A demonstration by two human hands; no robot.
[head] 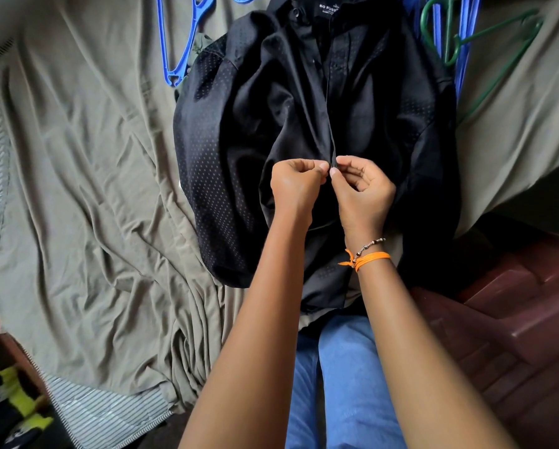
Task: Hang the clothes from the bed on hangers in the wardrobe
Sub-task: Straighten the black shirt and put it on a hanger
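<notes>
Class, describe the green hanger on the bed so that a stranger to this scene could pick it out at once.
Start at the olive bedsheet and find the black shirt spread in its middle. Just past the shirt's right shoulder lies a bundle of hangers. The green hanger is the only green one; the blue hangers beside it are all bright blue.

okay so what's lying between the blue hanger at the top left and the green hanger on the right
In the head view, the black shirt lies between the blue hanger and the green hanger, spread on the bed sheet; both hands pinch its front.
</notes>
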